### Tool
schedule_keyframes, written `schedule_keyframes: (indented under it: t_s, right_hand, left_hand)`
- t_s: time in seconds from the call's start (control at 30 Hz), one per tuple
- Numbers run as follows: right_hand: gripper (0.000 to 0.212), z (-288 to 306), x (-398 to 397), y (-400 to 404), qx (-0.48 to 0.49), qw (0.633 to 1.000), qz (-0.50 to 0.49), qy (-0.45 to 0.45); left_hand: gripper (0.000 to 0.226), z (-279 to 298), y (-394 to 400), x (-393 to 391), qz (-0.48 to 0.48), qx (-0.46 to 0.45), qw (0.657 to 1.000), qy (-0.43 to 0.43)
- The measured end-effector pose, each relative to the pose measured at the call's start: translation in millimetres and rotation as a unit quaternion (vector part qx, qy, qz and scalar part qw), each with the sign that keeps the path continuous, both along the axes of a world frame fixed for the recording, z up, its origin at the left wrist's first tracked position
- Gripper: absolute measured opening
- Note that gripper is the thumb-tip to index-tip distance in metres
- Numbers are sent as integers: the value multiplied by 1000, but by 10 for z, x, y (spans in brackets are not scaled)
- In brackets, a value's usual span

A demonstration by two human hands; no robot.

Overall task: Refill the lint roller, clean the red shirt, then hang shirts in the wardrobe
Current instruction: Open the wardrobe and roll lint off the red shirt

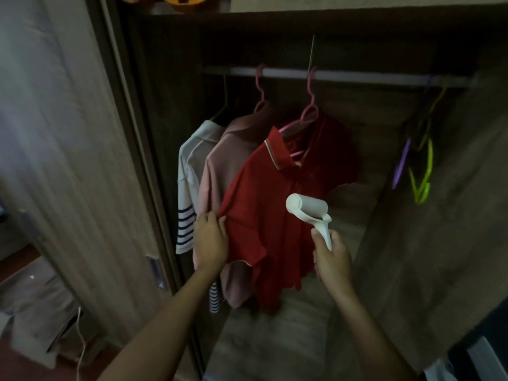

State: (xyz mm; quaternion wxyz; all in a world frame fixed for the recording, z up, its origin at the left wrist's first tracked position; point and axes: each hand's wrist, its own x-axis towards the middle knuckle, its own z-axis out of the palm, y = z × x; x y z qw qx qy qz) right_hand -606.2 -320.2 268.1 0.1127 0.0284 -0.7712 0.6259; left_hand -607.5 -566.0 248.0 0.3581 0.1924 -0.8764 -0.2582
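Note:
A red polo shirt [264, 210] hangs on a pink hanger [309, 116] from the wardrobe rail [357, 77]. My left hand [210, 240] pinches the shirt's left sleeve edge and pulls the cloth out sideways. My right hand [331, 257] grips the handle of a white lint roller [308, 209], whose roll lies against the shirt's front near the placket. To the left, a pink shirt [220, 166] and a white shirt with navy-striped sleeves [187, 188] hang on the same rail.
Empty purple and lime-green hangers [417, 166] dangle at the right end of the rail. The sliding wardrobe door [82, 160] stands at the left. The wooden wardrobe floor [275, 339] lies below the shirts. Orange things sit on the top shelf [181, 1].

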Motion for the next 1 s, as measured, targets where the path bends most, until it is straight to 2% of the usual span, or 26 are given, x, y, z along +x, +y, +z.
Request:
schedule_keyframes:
  t_s: [0.1, 0.4, 0.53, 0.67, 0.73, 0.8, 0.97, 1.0]
  right_hand:
    - [9, 76, -123, -66, -28, 999, 38, -6]
    - [5, 459, -356, -872, -80, 985, 139, 58]
    - [6, 120, -150, -1139, -46, 980, 184, 60]
    - [9, -476, 84, -1215, 16, 971, 239, -6]
    - [12, -585, 162, -1231, 32, 964, 261, -33]
    - [14, -499, 181, -1263, 15, 968, 249, -32]
    - [4, 81, 42, -1355, -96, 979, 169, 67]
    - [9, 167, 17, -1372, -116, 977, 159, 79]
  left_hand:
    - [25, 38, -39, 171, 39, 46, 998, 18]
    - [21, 620, -193, 729, 84, 15, 993, 82]
    - [23, 869, -230, 916, 100, -13, 992, 73]
    - [23, 966, -308, 1072, 99, -62, 993, 10]
    - [25, 993, -328, 1119, 90, -77, 993, -25]
    - [26, 1036, -334, 1141, 87, -89, 991, -46]
    - [25, 1081, -412, 1122, 87, -93, 991, -37]
    - [25, 1076, -427, 1111, 85, -94, 991, -33]
